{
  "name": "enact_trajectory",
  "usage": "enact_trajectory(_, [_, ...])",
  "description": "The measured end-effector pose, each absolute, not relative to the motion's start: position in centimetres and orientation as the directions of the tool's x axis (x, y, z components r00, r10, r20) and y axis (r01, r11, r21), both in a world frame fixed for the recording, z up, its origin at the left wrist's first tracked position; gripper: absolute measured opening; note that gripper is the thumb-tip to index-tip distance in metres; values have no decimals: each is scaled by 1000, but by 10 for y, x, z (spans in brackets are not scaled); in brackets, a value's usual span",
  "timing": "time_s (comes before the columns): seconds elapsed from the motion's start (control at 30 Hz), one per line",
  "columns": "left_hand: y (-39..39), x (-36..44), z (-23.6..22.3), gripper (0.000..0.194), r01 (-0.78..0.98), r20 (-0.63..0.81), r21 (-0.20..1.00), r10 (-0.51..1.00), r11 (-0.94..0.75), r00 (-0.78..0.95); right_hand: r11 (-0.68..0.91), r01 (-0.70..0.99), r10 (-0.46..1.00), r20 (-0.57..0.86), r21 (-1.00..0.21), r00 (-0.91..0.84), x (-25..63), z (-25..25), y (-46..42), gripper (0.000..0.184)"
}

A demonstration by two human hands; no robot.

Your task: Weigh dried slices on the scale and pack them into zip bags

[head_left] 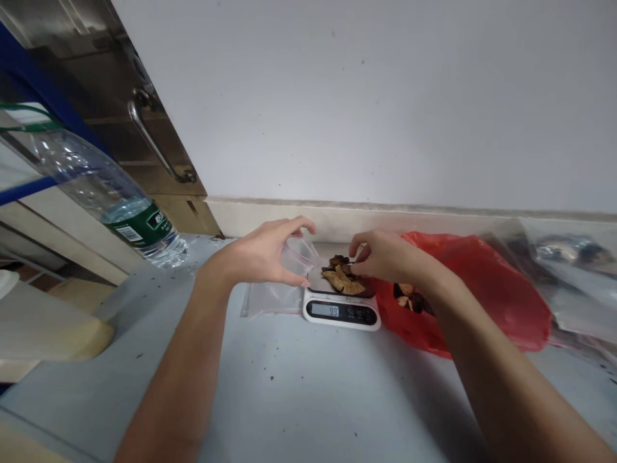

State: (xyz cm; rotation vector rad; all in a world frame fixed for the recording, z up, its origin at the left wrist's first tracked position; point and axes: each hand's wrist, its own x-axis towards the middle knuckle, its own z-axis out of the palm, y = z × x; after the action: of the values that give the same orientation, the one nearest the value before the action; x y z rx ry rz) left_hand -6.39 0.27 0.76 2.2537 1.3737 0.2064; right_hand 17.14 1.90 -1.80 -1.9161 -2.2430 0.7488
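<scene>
A small white digital scale stands near the wall with a lit display whose reading looks like 99 and a partly unclear last digit. Brown dried slices are piled on its platform. My left hand is at the scale's left side, thumb and fingers spread in a curve with nothing gripped. Behind and beneath it lie clear plastic zip bags. At the pile's right side, my right hand has its fingers bent and pinched on a dried slice. Just right of the scale, an open red plastic bag holds more dried pieces.
A large water bottle stands at the left, near a whitish container. Clear bags with contents lie at the far right. A white wall rises behind the grey tabletop, which carries dark specks.
</scene>
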Motion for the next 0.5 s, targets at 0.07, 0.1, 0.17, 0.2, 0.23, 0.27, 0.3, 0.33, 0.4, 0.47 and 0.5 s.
enact_trajectory(0.07, [2, -64, 8, 73, 799, -131, 476, 868, -368, 479, 36, 885, 948, -265, -464, -177, 174, -12, 18, 14])
enact_trajectory(0.1, [2, -64, 9, 73, 798, -132, 477, 868, -368, 479, 15, 874, 945, -279, -486, -171, 176, -9, 17, 15])
enact_trajectory(0.17, [2, -64, 9, 74, 794, -131, 483, 867, -368, 481, -10, 854, 942, -292, -520, -167, 180, -3, 16, 17])
enact_trajectory(0.2, [2, -64, 8, 74, 793, -132, 484, 865, -369, 483, -12, 849, 944, -286, -529, -165, 181, -2, 16, 16])
enact_trajectory(0.23, [1, -64, 8, 74, 794, -133, 483, 865, -370, 484, -9, 848, 948, -273, -531, -160, 181, -2, 16, 15])
enact_trajectory(0.27, [1, -64, 8, 74, 795, -136, 480, 865, -370, 484, -4, 850, 953, -260, -527, -157, 181, -3, 16, 14])
enact_trajectory(0.3, [1, -64, 7, 74, 798, -138, 477, 865, -368, 482, 0, 856, 955, -253, -516, -152, 180, -5, 17, 13])
enact_trajectory(0.33, [1, -63, 7, 74, 801, -142, 474, 866, -366, 480, 5, 866, 955, -253, -501, -152, 179, -8, 17, 14])
enact_trajectory(0.4, [1, -63, 7, 74, 805, -150, 470, 866, -362, 477, 31, 888, 952, -258, -459, -166, 175, -15, 19, 17])
enact_trajectory(0.47, [1, -63, 7, 75, 807, -153, 467, 866, -362, 476, 72, 901, 954, -235, -427, -188, 173, -21, 20, 19])
enact_trajectory(0.5, [1, -63, 7, 75, 808, -151, 464, 867, -363, 476, 91, 905, 957, -215, -415, -195, 173, -23, 21, 19])
